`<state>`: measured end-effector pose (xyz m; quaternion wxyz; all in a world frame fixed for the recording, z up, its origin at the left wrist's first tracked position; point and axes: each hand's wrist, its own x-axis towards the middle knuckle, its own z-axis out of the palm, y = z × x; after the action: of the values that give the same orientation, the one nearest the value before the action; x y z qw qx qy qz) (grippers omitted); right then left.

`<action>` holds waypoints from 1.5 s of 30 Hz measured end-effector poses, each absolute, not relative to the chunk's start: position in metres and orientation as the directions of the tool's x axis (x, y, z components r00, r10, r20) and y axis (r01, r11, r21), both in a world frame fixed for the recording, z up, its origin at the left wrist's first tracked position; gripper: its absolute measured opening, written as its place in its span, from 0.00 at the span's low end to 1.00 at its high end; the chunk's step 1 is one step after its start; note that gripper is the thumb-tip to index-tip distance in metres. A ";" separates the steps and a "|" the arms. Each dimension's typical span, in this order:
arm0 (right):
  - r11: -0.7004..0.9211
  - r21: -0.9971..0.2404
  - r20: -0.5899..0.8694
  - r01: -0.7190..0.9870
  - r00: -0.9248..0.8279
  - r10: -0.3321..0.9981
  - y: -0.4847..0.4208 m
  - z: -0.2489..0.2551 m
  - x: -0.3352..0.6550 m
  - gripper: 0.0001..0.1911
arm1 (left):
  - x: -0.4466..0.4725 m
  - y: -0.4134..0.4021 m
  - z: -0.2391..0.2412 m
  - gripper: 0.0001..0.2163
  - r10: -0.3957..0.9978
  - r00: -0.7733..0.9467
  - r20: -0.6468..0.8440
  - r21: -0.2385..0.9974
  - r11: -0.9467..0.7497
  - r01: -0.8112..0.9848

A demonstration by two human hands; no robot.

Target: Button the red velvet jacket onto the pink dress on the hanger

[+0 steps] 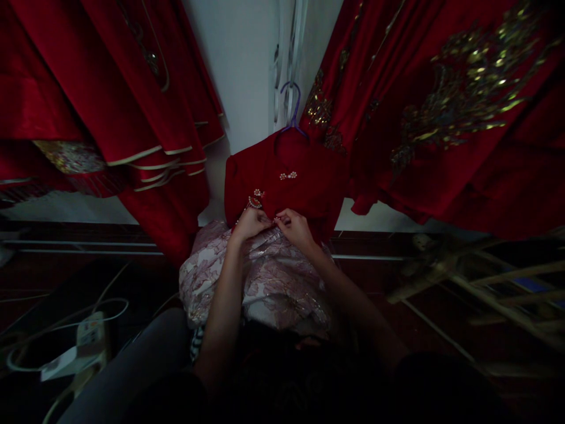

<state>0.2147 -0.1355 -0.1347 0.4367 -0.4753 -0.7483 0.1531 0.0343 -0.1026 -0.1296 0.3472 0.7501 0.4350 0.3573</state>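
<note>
A red garment [304, 194] hangs in front of me on a purple hanger [293, 106]. Pearly beaded ornaments [288, 176] sit below its neckline, and another beaded piece [255, 202] is near my left wrist. My left hand [253, 222] has its fingers pinched at the garment's lower front. Close beside it, my right hand [292, 226] is pinched too, with small light beads at its fingertips. Whatever lies between the fingers is too small and dark to name. Under both forearms spreads a pale floral skirt fabric [282, 277] with a shiny pattern.
Red garments with gold trim [154, 88] hang at the left. On the right hangs red cloth with gold sequins [477, 82]. A white power strip [91, 338] with cables lies at lower left. A wooden frame [468, 277] stands on the floor at right.
</note>
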 end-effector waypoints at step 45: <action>0.411 -0.771 0.249 0.488 -0.363 0.898 -0.129 -0.129 0.241 0.13 | 0.039 -0.105 -0.130 0.11 0.858 0.392 0.331 0.676 -0.506 0.536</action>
<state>0.2411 -0.1288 -0.1287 0.3395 -0.4509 -0.7682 0.3023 0.0394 -0.1046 -0.1295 0.2388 0.7995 0.4361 0.3369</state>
